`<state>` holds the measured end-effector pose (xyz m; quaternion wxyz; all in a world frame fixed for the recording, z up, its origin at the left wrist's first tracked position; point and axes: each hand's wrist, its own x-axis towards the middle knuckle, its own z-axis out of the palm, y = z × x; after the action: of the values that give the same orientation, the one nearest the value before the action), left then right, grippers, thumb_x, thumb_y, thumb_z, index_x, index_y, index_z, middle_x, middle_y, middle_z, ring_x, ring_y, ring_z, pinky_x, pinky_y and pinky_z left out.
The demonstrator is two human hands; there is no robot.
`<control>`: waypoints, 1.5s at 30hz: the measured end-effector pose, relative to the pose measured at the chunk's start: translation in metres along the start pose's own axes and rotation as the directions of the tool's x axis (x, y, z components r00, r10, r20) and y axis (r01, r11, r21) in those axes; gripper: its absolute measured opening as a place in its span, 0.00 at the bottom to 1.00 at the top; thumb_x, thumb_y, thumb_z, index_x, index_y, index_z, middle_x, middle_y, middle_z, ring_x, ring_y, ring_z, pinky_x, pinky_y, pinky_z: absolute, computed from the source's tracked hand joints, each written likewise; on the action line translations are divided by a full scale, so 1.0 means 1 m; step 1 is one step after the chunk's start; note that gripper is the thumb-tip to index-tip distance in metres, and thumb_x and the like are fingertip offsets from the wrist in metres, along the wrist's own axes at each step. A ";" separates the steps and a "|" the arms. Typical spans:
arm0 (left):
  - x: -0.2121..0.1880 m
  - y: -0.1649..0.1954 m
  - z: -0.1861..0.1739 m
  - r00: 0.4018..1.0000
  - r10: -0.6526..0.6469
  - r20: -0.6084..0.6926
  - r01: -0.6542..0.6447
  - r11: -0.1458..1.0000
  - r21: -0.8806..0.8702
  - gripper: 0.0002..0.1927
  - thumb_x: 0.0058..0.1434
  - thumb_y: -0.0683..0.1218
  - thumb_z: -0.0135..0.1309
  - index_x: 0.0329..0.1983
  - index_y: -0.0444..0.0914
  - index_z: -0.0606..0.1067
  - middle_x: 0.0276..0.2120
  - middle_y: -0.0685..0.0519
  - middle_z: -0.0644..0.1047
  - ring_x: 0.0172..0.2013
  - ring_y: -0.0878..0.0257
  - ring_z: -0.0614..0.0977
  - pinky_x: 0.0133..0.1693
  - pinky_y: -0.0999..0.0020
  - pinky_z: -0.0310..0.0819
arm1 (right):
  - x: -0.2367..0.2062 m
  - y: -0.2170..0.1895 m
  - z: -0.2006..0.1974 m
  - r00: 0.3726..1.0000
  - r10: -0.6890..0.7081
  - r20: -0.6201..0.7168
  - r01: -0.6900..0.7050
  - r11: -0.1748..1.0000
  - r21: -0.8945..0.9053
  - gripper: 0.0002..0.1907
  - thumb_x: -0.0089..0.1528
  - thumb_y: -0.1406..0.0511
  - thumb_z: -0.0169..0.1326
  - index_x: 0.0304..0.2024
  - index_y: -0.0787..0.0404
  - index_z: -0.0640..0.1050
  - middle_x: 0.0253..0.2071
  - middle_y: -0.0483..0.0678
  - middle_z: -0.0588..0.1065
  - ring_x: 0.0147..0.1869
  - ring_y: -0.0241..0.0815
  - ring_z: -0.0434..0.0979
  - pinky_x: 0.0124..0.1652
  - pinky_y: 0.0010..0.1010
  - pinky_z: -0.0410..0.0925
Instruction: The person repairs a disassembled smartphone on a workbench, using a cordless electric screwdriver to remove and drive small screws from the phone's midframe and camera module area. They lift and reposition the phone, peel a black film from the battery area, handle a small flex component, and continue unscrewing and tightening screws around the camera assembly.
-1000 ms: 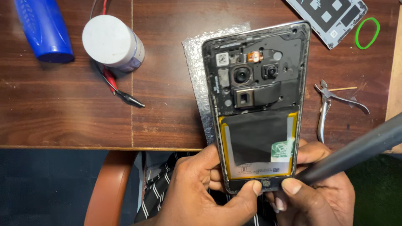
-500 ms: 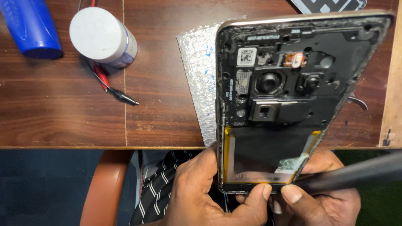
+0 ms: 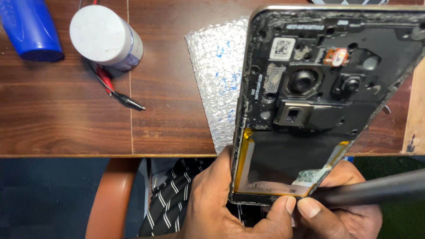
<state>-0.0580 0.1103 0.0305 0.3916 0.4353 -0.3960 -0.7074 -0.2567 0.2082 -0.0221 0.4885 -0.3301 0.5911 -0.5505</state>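
A left hand (image 3: 221,199) is gripping the bottom edge of an opened phone (image 3: 318,102), its back cover off, held tilted above the front edge of a wooden surface (image 3: 66,124). The right hand (image 3: 341,208) is pinching a dark rod-shaped tool (image 3: 376,190) at the phone's lower corner. A white-lidded jar (image 3: 104,37) and blue bottle (image 3: 28,28) are standing at the surface's far left, with bubble wrap (image 3: 219,75) lying beside the phone.

Head cam only, looks steeply down, v. close over desk edge (image 3: 110,155) and lap.
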 end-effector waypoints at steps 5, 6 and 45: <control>0.000 -0.004 -0.001 1.000 0.013 0.009 -0.013 0.999 0.039 0.31 0.53 0.41 0.58 0.61 0.30 0.69 0.45 0.46 0.82 0.45 0.63 0.87 0.50 0.68 0.83 | -0.002 0.003 -0.001 1.000 -0.016 -0.006 0.016 1.000 0.018 0.10 0.60 0.77 0.59 0.41 0.71 0.72 0.36 0.60 0.79 0.40 0.40 0.81 0.45 0.30 0.77; 0.001 -0.005 -0.001 1.000 0.026 0.011 -0.026 0.999 0.037 0.31 0.53 0.41 0.58 0.61 0.29 0.68 0.45 0.46 0.82 0.45 0.63 0.87 0.50 0.68 0.83 | -0.001 0.003 -0.001 0.999 0.004 -0.036 -0.004 1.000 -0.005 0.11 0.59 0.78 0.59 0.41 0.69 0.71 0.36 0.60 0.79 0.39 0.40 0.81 0.43 0.29 0.77; 0.009 -0.005 -0.001 0.992 -0.055 0.110 0.069 0.989 -0.130 0.27 0.60 0.40 0.58 0.62 0.29 0.68 0.51 0.46 0.82 0.50 0.66 0.84 0.56 0.68 0.79 | 0.014 -0.015 0.027 0.998 -0.044 -0.050 0.053 0.979 0.198 0.14 0.59 0.78 0.58 0.47 0.76 0.74 0.42 0.65 0.75 0.36 0.42 0.78 0.38 0.29 0.75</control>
<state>-0.0613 0.1040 0.0230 0.3761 0.3818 -0.3542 -0.7663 -0.2379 0.1839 -0.0079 0.4920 -0.2812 0.5358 -0.6259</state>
